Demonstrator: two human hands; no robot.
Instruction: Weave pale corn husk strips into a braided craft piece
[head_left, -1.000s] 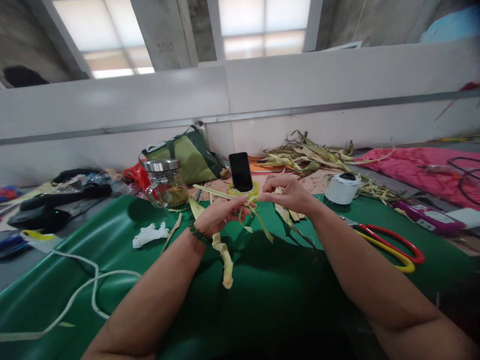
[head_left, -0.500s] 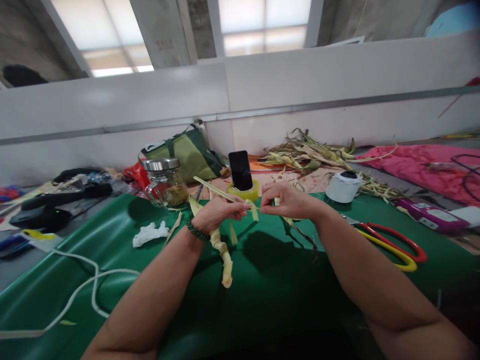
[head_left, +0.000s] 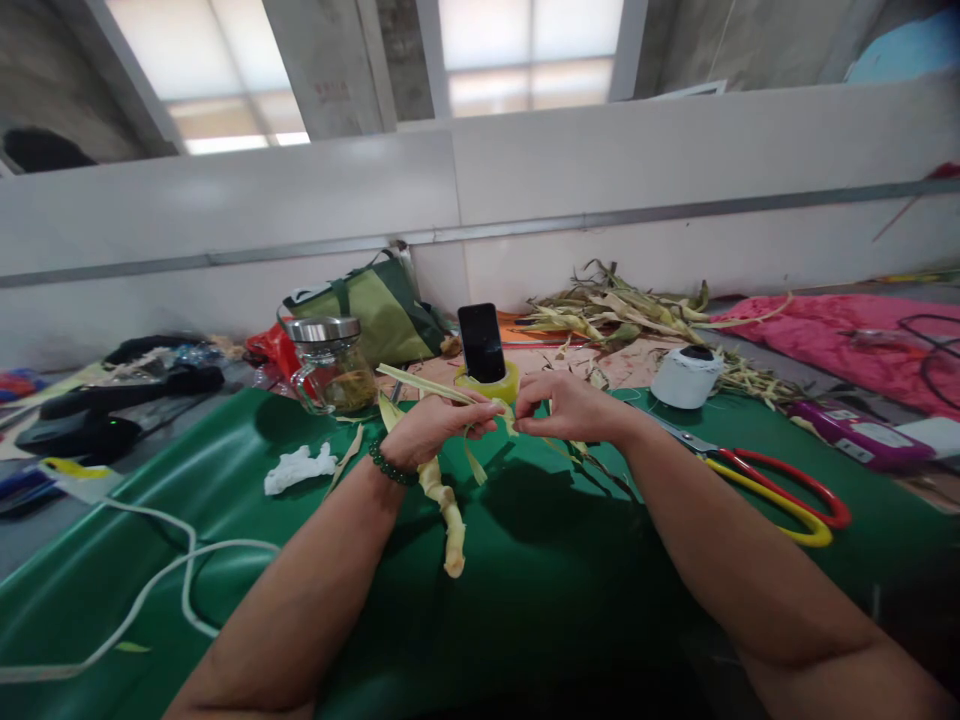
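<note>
My left hand (head_left: 442, 425), with a green bead bracelet on its wrist, is closed on a pale green leaf strip (head_left: 420, 384). One end of the strip points up and left, and a short piece dangles below the fingers. My right hand (head_left: 566, 405) is closed in a pinch beside the left fingertips, at the strip's curled end. Its fingertips partly hide that end. Under my left wrist a pale, knobbly stalk (head_left: 452, 535) lies on the green mat (head_left: 555, 600). Thin dried leaf pieces (head_left: 600, 465) lie below my right hand.
Behind my hands a phone (head_left: 481, 342) stands against a yellow tape roll (head_left: 506, 385). Red-and-yellow-handled scissors (head_left: 787, 480) and a white thread spool (head_left: 686, 378) lie right. A glass jar (head_left: 330, 370), white crumpled tissue (head_left: 300, 468) and white cable (head_left: 187, 560) are left. Dried leaves (head_left: 622, 305) are piled behind.
The leaf strip's upper end has shifted slightly left, and its dangling end has swung. My right fingertips have come closer to my left ones.
</note>
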